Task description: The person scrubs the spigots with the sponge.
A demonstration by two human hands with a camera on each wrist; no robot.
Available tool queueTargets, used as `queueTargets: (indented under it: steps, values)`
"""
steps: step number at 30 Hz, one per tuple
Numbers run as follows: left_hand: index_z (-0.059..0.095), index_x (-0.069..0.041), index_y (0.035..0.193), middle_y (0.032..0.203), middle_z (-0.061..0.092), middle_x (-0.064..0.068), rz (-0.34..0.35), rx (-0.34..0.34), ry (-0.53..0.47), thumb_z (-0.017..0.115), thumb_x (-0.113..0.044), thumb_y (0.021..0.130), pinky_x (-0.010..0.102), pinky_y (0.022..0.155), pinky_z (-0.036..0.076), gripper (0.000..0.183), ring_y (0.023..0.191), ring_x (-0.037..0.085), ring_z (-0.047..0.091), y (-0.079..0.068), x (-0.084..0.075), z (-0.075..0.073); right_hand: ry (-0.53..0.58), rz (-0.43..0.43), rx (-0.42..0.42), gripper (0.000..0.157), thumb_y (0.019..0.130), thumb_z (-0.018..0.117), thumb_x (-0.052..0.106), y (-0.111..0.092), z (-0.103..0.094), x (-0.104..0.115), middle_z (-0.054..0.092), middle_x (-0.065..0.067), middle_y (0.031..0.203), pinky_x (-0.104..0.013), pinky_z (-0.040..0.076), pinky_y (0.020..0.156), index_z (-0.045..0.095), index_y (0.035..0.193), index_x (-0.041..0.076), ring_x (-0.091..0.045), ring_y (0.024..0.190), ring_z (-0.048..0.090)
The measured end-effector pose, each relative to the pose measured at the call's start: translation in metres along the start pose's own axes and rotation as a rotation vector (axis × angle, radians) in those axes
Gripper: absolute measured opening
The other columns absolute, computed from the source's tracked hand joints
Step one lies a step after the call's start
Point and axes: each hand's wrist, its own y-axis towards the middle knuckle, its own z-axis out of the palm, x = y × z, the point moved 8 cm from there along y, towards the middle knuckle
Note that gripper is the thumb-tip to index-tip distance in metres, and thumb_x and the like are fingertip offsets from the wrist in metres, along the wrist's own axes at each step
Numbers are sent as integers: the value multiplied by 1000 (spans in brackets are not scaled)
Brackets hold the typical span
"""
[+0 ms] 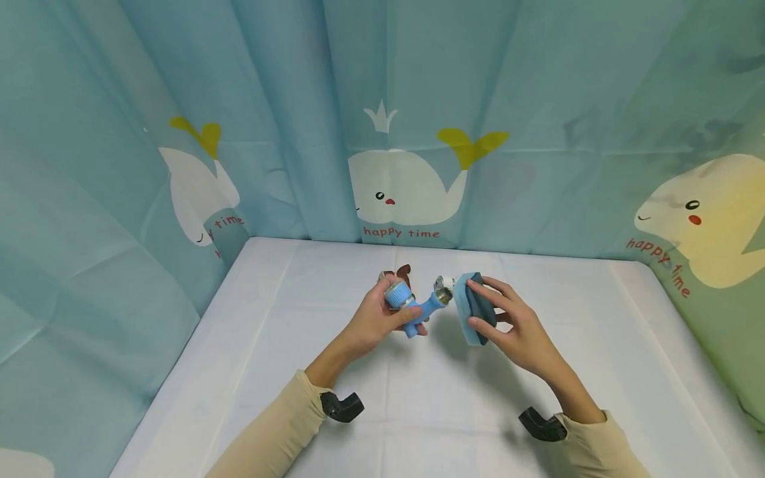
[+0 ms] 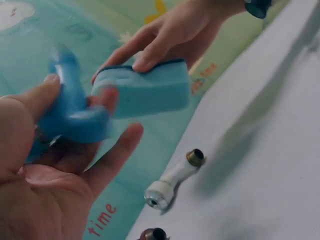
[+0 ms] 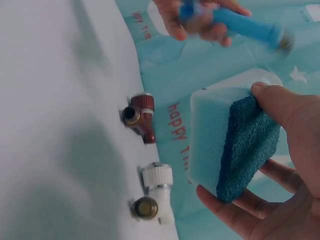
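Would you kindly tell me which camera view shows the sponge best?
The right wrist view: the sponge is large there, showing both pale foam and dark scouring side. The left wrist view shows mostly foam, a thin dark edge; the head view shows it small.

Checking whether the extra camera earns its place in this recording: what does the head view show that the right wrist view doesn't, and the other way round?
Only the head view: the sleeves, black wrist pieces and the crown printed on the curtain.

Only the right wrist view: the brown valve and white valve with nothing in front; the head view has them partly covered.

Both: the left hand gripping the blue valve, the right hand holding the sponge, the curtain and the table.
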Motion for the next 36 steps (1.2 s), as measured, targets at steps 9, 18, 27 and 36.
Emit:
queueTargets:
  steps: [9,18,27,36]
  values:
    - [29,-18,125,106,57,18,-29,-39,-71,40,-42,110,31,67,48,30,66,20,48,-3,-3,4,-7,31,-4,66,90,80,5,-11,-5,-9,46,-12,153,-23,57,82,56,150,19,-29,119,58]
    - [37,-14,127,143,43,29,-53,-21,-264,47,-15,109,38,107,48,20,125,43,60,-10,-6,5,-22,51,7,67,90,80,7,-16,-5,-13,46,-13,153,-25,59,81,55,151,21,-31,122,58]
    - [33,-8,158,141,51,26,-26,-12,-118,80,6,82,33,97,56,90,130,30,55,-11,-12,3,81,20,-13,68,89,79,3,0,-3,11,47,-7,153,-24,58,80,54,151,19,-24,111,61]
    - [34,-3,158,141,54,26,78,-36,-61,91,-12,79,36,98,56,98,127,27,59,-15,-19,3,78,-89,-5,65,91,79,8,25,25,45,47,-14,155,-35,61,75,54,151,17,-30,119,62]
